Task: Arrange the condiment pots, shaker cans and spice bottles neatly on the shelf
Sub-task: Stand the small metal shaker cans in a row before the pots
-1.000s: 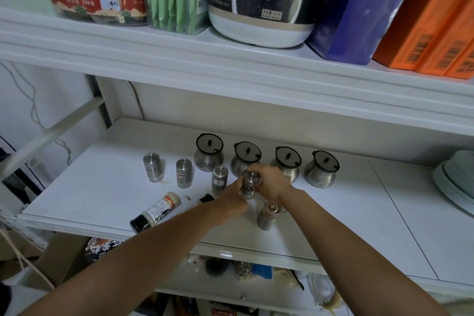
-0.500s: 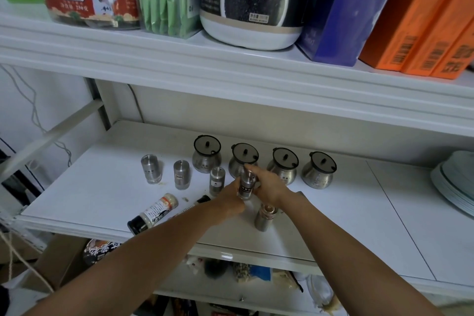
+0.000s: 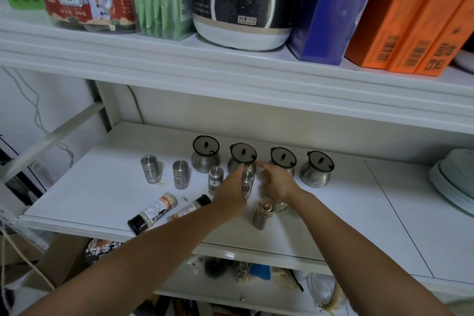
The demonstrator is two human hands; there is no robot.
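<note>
White shelf (image 3: 333, 226), just before the row of condiment pots (image 3: 205, 159): a shaker can (image 3: 248, 183) is gripped upright by the left hand (image 3: 230, 191), the right hand (image 3: 278, 185) held loose-fingered beside it; the can is best set level, in line with the other cans (image 3: 180, 174), clear of the pots.

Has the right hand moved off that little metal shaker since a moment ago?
Yes. The right hand has come off the shaker can and shifted right, toward the third condiment pot from the left; the left hand holds the can.
</note>
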